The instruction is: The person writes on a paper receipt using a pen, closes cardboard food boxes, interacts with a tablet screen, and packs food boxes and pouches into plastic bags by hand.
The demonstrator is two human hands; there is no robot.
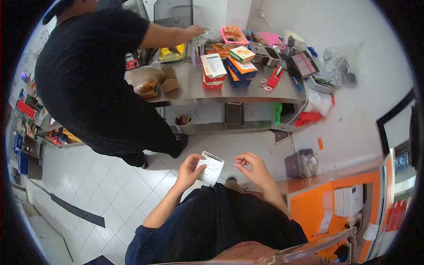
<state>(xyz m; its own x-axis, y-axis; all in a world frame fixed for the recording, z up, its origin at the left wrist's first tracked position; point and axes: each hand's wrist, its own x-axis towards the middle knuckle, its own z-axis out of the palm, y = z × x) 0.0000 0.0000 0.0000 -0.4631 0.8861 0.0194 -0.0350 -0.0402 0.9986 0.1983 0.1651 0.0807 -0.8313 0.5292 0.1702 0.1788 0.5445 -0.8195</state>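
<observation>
My left hand [191, 170] is closed on a white printed card [211, 168], held in front of my body with the thumb on its face. Dark lines of print cross the card, too small to read. To the right of the card is my right hand [251, 168], apart from it. Its fingers are loosely bent, thumb and index tips separated, and nothing shows between them.
Another person in black [97, 84] stands at left, one arm reaching over the metal table [190, 88]. Small boxes [240, 70], scissors [265, 85] and a pink basket [234, 35] crowd it. An orange counter [309, 212] stands at right, with a bin [301, 164] behind.
</observation>
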